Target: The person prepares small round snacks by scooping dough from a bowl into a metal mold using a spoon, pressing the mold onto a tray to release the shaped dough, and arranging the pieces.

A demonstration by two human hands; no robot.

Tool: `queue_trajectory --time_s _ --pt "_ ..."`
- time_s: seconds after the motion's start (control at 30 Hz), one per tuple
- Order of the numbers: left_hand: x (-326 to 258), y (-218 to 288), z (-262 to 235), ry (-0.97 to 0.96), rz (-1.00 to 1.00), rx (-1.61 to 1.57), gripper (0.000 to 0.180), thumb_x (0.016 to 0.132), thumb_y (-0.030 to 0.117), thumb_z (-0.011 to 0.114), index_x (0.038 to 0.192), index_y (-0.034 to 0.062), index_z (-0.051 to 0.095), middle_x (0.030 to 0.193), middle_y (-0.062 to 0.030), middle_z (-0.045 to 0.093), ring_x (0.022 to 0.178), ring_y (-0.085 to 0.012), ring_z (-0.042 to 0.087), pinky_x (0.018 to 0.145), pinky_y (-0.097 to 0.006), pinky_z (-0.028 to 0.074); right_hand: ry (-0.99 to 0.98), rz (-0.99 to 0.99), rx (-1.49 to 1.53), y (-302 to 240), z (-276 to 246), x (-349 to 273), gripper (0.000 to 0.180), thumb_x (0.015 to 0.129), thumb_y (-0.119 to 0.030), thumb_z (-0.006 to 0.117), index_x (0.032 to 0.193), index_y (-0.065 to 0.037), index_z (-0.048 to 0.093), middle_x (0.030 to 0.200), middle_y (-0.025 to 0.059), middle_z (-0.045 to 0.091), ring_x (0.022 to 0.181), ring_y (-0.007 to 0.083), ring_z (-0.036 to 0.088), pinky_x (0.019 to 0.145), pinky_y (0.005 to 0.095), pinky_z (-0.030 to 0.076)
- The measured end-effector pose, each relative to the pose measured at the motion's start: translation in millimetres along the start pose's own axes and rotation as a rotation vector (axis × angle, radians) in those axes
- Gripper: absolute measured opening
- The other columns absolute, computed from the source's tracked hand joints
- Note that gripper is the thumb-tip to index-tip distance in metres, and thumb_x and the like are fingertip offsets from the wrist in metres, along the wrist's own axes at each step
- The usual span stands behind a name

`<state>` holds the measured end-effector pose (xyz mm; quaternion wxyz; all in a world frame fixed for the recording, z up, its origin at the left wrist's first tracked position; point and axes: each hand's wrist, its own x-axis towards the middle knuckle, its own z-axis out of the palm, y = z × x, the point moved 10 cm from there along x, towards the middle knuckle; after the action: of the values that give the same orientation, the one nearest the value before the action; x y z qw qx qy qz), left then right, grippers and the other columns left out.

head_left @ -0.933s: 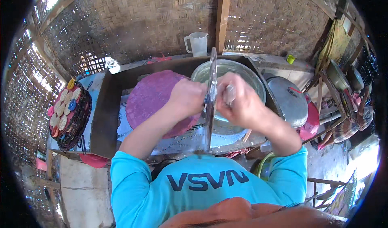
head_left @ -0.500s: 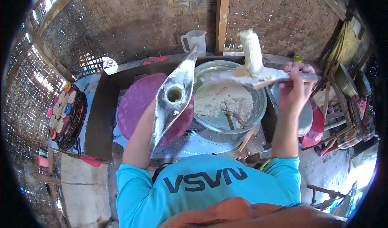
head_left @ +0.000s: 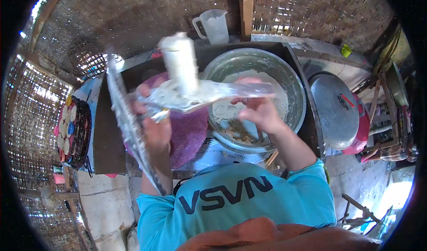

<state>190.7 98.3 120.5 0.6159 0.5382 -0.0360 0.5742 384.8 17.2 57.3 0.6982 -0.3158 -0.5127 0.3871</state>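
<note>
My right hand (head_left: 262, 111) grips one end of a dough-smeared metal press plunger (head_left: 213, 91), whose pale, dough-coated rod (head_left: 181, 66) stands upright. My left hand (head_left: 153, 126) is closed on the other half, a long pointed metal press barrel (head_left: 129, 122), turned nearly edge-on. Its fingers are close to the plunger's left end; whether they touch it, I cannot tell. Below my right hand is a large metal basin (head_left: 300, 95) with pale dough (head_left: 227, 111) inside. Under the press, a purple round mat (head_left: 189, 139) lies partly hidden.
A clear plastic jug (head_left: 215, 26) stands behind the basin by the woven wall. To the right are a lidded metal pot (head_left: 333, 113) and a small green cup (head_left: 346, 50). At the left sits a stack of dark round racks (head_left: 82, 131) with colourful discs on top.
The plunger has moved left, from above the basin's right side toward my left hand. The barrel half has swung left and turned from face-on to nearly edge-on.
</note>
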Motion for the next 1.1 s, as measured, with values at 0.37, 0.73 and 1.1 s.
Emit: queue_trajectory --time_s 0.37,0.73,1.1 --pt "-18.4 37.2 -57.1 0.088 0.106 0.091 0.027 0.071 0.036 0.066 0.090 0.0219 0.054 0.109 -0.0050 0.042 0.117 -0.0314 0.032 0.099 -0.048 0.027 -0.570 1.030 -1.455 100.6 -136.3 -103.4 0.025 0.070 -0.004 0.054 0.094 0.002 0.050 0.084 0.0217 0.058 0.083 0.0357 0.057 0.073 0.0411 0.045" --pt "-23.9 40.0 -67.8 0.211 0.044 0.071 0.035 0.062 0.035 0.075 0.084 0.0210 0.051 0.107 -0.0046 0.042 0.114 -0.0294 0.036 0.099 -0.044 0.027 -0.893 1.210 -1.608 89.3 -132.8 -123.7 0.022 0.062 -0.012 0.055 0.082 -0.008 0.064 0.081 0.0158 0.061 0.080 0.0325 0.059 0.069 0.0402 0.047" --pt "-30.6 49.5 -75.3 0.251 -0.015 0.005 0.027 0.066 0.030 0.073 0.081 0.0199 0.053 0.105 -0.0049 0.040 0.113 -0.0273 0.034 0.101 -0.048 0.023 -0.688 1.095 -1.262 86.3 -124.0 -127.6 0.018 0.068 -0.019 0.056 0.081 -0.009 0.064 0.076 0.0165 0.060 0.073 0.0349 0.057 0.069 0.0410 0.046"
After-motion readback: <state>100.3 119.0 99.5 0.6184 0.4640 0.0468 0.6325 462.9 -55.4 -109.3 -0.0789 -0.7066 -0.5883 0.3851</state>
